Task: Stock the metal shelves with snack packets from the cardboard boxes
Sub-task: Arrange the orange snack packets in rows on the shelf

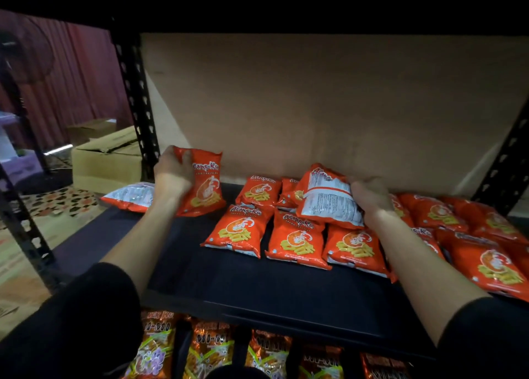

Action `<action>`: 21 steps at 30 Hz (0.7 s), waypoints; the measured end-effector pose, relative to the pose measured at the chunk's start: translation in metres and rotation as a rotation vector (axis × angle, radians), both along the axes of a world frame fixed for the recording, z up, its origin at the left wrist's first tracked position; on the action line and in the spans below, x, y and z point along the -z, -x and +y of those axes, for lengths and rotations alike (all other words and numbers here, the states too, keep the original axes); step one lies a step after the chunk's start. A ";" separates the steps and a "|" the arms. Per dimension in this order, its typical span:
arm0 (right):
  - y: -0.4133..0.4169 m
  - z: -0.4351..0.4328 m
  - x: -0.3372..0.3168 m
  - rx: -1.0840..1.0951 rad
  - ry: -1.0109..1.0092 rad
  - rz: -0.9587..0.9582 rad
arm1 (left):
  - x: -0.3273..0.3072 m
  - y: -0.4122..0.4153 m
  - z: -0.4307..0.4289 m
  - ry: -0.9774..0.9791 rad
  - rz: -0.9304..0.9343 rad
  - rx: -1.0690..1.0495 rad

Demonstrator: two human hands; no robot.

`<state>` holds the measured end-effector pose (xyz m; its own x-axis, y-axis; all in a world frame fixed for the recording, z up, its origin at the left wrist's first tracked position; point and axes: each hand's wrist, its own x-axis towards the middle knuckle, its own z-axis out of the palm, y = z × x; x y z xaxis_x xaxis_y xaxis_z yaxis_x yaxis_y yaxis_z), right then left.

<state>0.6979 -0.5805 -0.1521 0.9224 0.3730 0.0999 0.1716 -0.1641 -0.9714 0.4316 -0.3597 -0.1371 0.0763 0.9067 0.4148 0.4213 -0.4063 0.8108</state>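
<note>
Fingers of the left hand (171, 177) curl round the top of an upright prawn-cracker packet (206, 189); those of the right hand (372, 197) clasp a second packet (329, 199), white back up, above the laid rows (297, 238). Beneath and right of that hand the metal shelf (200, 270) is covered, around the left it is mostly bare: about half stocked, I judge, a cardboard box (106, 164) beyond.

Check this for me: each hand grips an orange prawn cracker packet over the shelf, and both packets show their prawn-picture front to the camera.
One thing is wrong. In the head view the left hand grips the left packet front out, but the right packet in the right hand shows its white, text-covered back. Both are over the shelf.
</note>
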 end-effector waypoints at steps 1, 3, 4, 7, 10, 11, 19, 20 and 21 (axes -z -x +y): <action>-0.002 0.000 0.001 -0.001 0.016 -0.026 | -0.004 -0.005 0.004 0.034 0.055 -0.009; -0.009 -0.001 0.001 -0.005 0.064 -0.083 | -0.007 -0.015 0.010 0.089 0.128 0.013; -0.011 -0.002 0.000 -0.007 0.088 -0.103 | -0.005 -0.019 0.013 0.112 0.153 0.035; -0.022 -0.001 0.002 -0.009 0.088 -0.113 | 0.008 -0.027 0.030 0.172 0.214 0.119; -0.026 0.000 0.006 -0.003 0.095 -0.170 | 0.025 -0.027 0.049 0.194 0.237 0.153; -0.027 0.002 0.007 0.000 0.088 -0.175 | 0.030 -0.028 0.052 0.198 0.240 0.149; -0.033 0.005 0.012 0.019 0.015 -0.091 | 0.048 -0.025 0.040 -0.102 0.365 0.131; -0.033 0.005 0.013 0.023 0.008 -0.089 | 0.048 -0.022 0.036 -0.165 0.410 0.131; -0.032 0.005 0.012 0.030 0.005 -0.093 | 0.047 -0.017 0.031 -0.236 0.468 0.130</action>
